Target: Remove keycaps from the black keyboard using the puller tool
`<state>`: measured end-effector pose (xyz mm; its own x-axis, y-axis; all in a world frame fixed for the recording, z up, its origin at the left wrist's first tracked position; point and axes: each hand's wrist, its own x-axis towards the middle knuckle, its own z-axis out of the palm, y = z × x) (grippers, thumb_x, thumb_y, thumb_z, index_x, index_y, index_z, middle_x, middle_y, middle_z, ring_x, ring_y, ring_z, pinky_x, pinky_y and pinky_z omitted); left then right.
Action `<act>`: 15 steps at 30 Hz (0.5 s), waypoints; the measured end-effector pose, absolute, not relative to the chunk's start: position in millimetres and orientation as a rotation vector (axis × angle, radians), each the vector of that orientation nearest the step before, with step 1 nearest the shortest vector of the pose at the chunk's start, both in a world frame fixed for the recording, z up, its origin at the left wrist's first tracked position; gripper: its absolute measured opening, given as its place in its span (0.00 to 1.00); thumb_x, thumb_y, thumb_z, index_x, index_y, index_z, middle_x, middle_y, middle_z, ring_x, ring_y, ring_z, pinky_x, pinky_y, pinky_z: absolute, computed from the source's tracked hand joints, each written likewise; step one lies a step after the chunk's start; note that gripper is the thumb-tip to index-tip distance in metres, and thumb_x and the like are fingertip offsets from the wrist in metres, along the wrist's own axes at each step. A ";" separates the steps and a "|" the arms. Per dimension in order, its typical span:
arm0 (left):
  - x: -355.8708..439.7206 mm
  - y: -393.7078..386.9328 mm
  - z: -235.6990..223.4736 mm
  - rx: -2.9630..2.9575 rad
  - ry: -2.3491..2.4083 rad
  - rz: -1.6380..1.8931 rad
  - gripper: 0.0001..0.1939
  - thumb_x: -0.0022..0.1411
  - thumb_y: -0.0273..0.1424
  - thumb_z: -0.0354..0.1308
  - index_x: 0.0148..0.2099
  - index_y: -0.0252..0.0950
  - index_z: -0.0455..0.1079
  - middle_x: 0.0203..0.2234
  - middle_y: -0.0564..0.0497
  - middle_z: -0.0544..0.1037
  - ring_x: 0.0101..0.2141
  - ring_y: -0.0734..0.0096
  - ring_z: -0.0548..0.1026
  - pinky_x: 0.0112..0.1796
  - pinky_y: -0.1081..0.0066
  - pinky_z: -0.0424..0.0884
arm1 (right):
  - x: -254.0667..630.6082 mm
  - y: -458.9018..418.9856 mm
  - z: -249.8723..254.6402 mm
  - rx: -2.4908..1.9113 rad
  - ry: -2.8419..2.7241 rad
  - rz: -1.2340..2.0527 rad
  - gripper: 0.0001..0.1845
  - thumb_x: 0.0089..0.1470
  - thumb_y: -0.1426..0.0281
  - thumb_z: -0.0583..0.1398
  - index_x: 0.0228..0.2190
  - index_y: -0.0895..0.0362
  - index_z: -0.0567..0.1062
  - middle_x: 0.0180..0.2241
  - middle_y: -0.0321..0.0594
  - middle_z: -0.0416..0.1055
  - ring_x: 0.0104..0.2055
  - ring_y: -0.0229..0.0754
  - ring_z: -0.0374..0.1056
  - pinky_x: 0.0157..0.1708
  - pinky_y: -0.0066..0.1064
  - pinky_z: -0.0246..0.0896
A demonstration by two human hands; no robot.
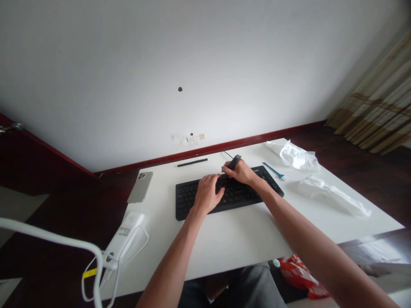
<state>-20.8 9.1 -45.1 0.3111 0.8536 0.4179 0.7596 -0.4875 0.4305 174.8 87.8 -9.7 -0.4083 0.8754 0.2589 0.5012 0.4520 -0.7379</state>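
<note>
A black keyboard (188, 199) lies on the white table in front of me. My left hand (208, 192) rests on its middle part with the fingers stretched out over the keys and the thumb apart. Above the keyboard's back edge, my right hand (240, 172) is closed around a short, dark tool (235, 161). The tool's upper end looks ragged, perhaps bristles; its lower end is hidden by my fingers. To the right of the keyboard lies a thin blue tool (272, 170) with a pale, flared tip. Behind the keyboard is a narrow black strip (192, 162).
A phone (140, 187) and a white power strip (123, 239) with cables are at the table's left edge. Crumpled white plastic wrapping (297, 156) lies on the right. Behind the table (234, 239) stands a wall with sockets (196, 137). A red bag (300, 276) is below the front edge.
</note>
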 end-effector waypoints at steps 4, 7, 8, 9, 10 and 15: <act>-20.8 10.4 -46.8 2.419 1.550 0.900 0.25 0.67 0.31 0.61 0.64 0.39 0.62 0.54 0.43 0.74 0.56 0.54 0.71 0.58 0.53 0.68 | 173.1 86.3 -10.4 -1.139 -2.082 0.709 0.17 0.62 0.60 0.57 0.26 0.55 0.75 0.19 0.31 0.68 0.24 0.37 0.61 0.32 0.30 0.58; -20.8 10.8 -47.5 2.425 1.566 0.894 0.25 0.67 0.32 0.61 0.64 0.39 0.63 0.54 0.43 0.74 0.56 0.54 0.71 0.58 0.53 0.68 | 172.6 85.4 -10.4 -1.138 -2.074 0.697 0.17 0.62 0.60 0.57 0.25 0.55 0.75 0.19 0.31 0.67 0.24 0.37 0.60 0.31 0.30 0.57; -20.8 10.8 -47.6 2.427 1.570 0.894 0.25 0.67 0.32 0.61 0.63 0.39 0.63 0.54 0.43 0.74 0.55 0.54 0.72 0.58 0.53 0.69 | 172.5 85.2 -10.2 -1.136 -2.074 0.689 0.17 0.61 0.60 0.57 0.25 0.55 0.75 0.20 0.31 0.67 0.25 0.37 0.60 0.31 0.30 0.57; -20.8 10.8 -47.6 2.428 1.573 0.895 0.24 0.67 0.32 0.61 0.63 0.39 0.64 0.54 0.43 0.74 0.55 0.54 0.72 0.58 0.53 0.69 | 172.4 85.0 -9.9 -1.133 -2.075 0.679 0.17 0.61 0.60 0.57 0.25 0.55 0.75 0.20 0.32 0.67 0.25 0.37 0.60 0.31 0.30 0.57; -20.9 10.7 -47.7 2.428 1.574 0.896 0.23 0.67 0.32 0.61 0.62 0.39 0.65 0.53 0.43 0.74 0.55 0.54 0.72 0.58 0.53 0.69 | 172.5 84.9 -9.4 -1.130 -2.073 0.671 0.17 0.61 0.60 0.57 0.25 0.56 0.75 0.20 0.32 0.68 0.25 0.38 0.60 0.31 0.30 0.57; -20.8 10.3 -47.3 2.416 1.574 0.905 0.20 0.67 0.32 0.61 0.59 0.39 0.69 0.53 0.44 0.74 0.54 0.55 0.72 0.58 0.54 0.69 | 173.0 85.6 -7.9 -1.122 -2.046 0.663 0.16 0.60 0.61 0.57 0.27 0.56 0.77 0.21 0.33 0.69 0.25 0.38 0.60 0.30 0.30 0.57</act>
